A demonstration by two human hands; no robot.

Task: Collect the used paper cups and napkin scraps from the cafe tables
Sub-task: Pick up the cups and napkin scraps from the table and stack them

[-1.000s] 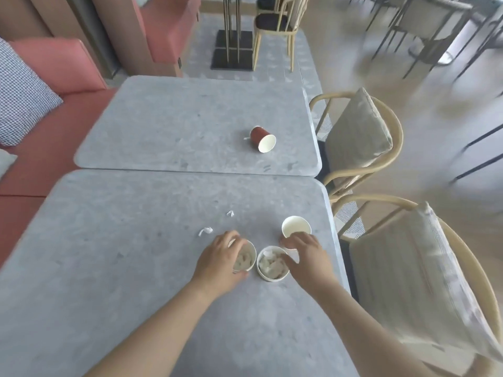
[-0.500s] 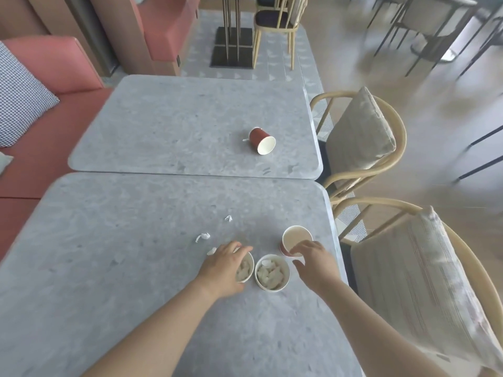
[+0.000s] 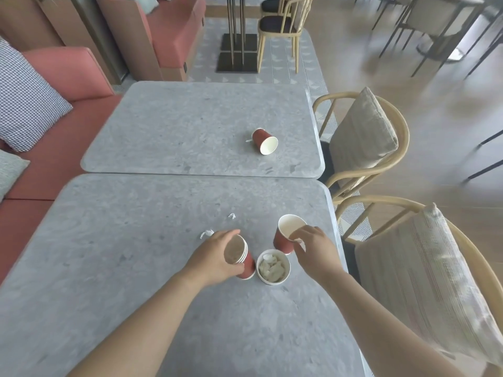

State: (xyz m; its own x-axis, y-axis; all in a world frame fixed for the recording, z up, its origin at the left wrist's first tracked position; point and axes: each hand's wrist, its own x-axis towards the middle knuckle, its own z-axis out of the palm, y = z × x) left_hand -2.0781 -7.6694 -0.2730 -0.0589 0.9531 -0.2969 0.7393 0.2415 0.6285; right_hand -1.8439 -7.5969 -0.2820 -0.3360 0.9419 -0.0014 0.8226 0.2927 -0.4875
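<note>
My left hand (image 3: 215, 257) grips a stack of red paper cups (image 3: 239, 254), tilted with its mouth toward me, over the near grey table (image 3: 122, 254). My right hand (image 3: 313, 248) pinches the rim of an empty red cup (image 3: 287, 232), lifted and tilted. Between them stands a cup filled with napkin scraps (image 3: 273, 266). Two small white scraps (image 3: 206, 233) (image 3: 231, 215) lie on the table beyond my left hand. On the far table (image 3: 177, 126) another red cup (image 3: 264, 141) lies on its side, a tiny scrap behind it.
Two wooden chairs with beige cushions (image 3: 362, 137) (image 3: 424, 281) stand along the right side of the tables. A red bench (image 3: 54, 148) with a checked pillow (image 3: 24, 99) runs along the left. More chairs and a table base stand farther back.
My left hand has lifted and tilted its cup stack off the table. My right hand has taken the empty cup by the rim and raised it.
</note>
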